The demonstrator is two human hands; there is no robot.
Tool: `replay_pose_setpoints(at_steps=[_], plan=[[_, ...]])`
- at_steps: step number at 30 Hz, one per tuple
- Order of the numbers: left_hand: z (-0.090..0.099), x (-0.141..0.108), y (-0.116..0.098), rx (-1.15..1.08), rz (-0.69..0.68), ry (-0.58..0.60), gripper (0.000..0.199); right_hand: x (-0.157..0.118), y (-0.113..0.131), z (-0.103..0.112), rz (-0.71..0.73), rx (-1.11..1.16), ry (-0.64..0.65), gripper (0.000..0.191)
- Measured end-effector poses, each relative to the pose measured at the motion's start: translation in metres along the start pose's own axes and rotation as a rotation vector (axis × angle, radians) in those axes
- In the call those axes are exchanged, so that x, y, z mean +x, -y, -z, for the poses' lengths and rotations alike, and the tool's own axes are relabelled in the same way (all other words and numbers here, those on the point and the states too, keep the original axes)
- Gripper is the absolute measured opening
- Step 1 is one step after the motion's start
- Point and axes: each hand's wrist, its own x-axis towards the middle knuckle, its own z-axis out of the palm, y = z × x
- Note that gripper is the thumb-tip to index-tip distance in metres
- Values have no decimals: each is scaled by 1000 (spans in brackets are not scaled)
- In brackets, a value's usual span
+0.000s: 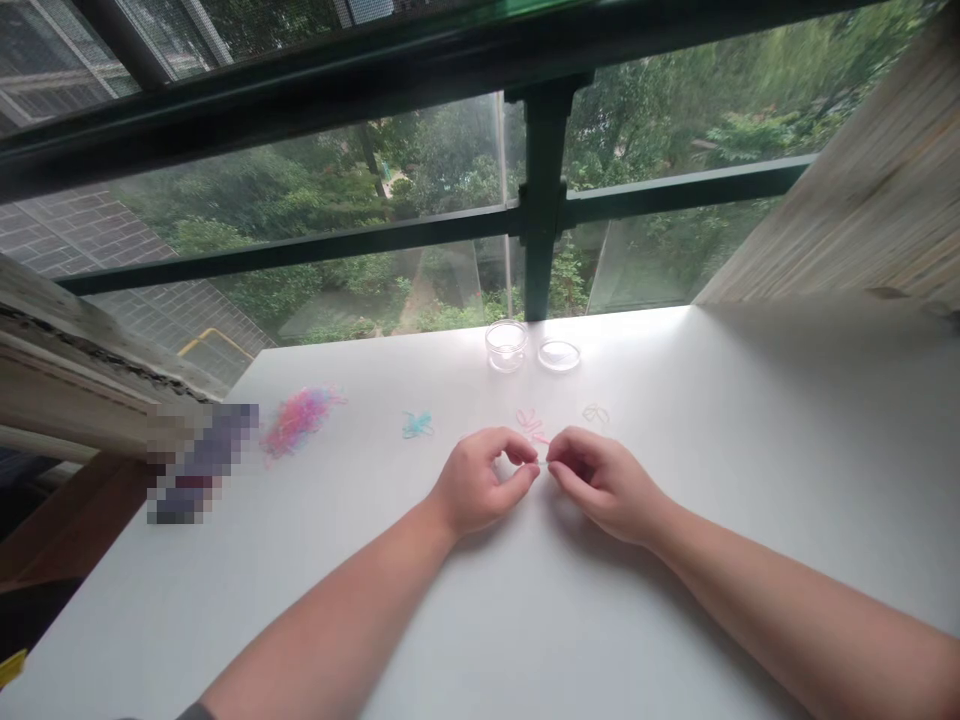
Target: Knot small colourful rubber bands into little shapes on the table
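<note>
My left hand [482,482] and my right hand [604,484] meet just above the white table [480,620], thumbs and forefingers pinched. A thin pale rubber band [544,463] spans the small gap between the fingertips, one end in each hand. Just beyond them lies a small group of pink rubber bands [529,424], partly behind the fingers. Farther right is a little group of pale yellowish bands [596,412]. A clump of turquoise bands [418,424] sits to the left of my left hand.
A large mixed heap of pink and purple bands [301,422] lies at the left, beside a pixelated dark object [206,465]. Near the window end stand a clear round container [506,347] and its clear lid [559,355]. Dark green window bars [546,200] rise behind the table.
</note>
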Motion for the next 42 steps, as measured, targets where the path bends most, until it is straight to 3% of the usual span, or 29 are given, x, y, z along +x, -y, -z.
replay_pose_setpoints(at_steps=[30,35,42], plan=[[0,0,0,9,-14,23,5,-1,0,0,0,27,10,1],[0,0,1,7,-12,33,6,-1,-2,-2,13,71,12,12],[0,0,-1,11,1,44,8,0,0,-1,16,46,15,5]])
